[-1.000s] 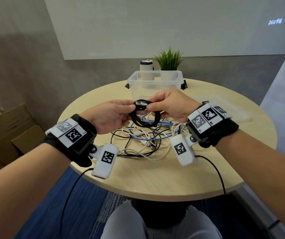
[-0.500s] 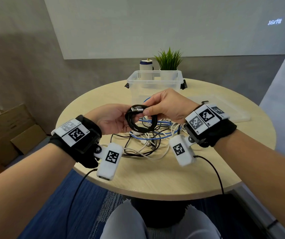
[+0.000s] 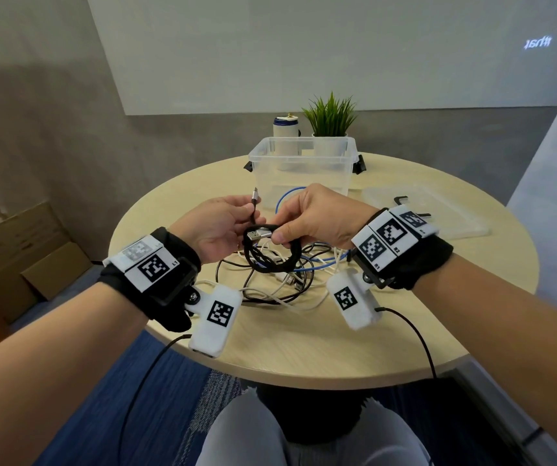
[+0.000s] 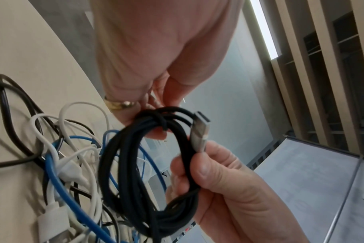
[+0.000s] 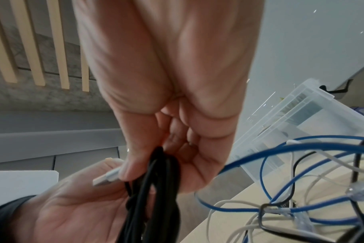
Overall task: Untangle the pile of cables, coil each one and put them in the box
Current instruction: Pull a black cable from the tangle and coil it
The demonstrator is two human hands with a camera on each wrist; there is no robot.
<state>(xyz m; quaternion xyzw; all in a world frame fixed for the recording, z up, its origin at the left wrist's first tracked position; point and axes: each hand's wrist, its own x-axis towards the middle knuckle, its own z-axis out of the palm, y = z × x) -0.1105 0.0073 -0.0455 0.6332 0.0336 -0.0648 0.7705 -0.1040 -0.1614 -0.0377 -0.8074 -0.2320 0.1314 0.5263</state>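
Observation:
A black braided cable (image 3: 272,255), wound into a small coil, hangs above the pile of cables (image 3: 270,284). My right hand (image 3: 280,230) pinches the coil's top together with its silver USB plug (image 3: 259,235). My left hand (image 3: 253,215) pinches the cable's free tail, whose small silver connector (image 3: 255,195) points up. In the left wrist view the tail loops once round the coil (image 4: 145,180) beside the plug (image 4: 200,131). The right wrist view shows the coil (image 5: 152,197) under my right thumb. The clear box (image 3: 304,163) stands behind, holding a blue cable.
White, blue and black cables lie tangled on the round wooden table (image 3: 304,348). The box lid (image 3: 438,216) lies to the right. A potted plant (image 3: 331,116) and a bottle (image 3: 285,126) stand behind the box. Cardboard boxes (image 3: 18,250) sit on the floor at left.
My left hand has let go of the coil's rim and drawn the free tail upward, so its connector now sticks up. The right hand still pinches the coil, shifted slightly left.

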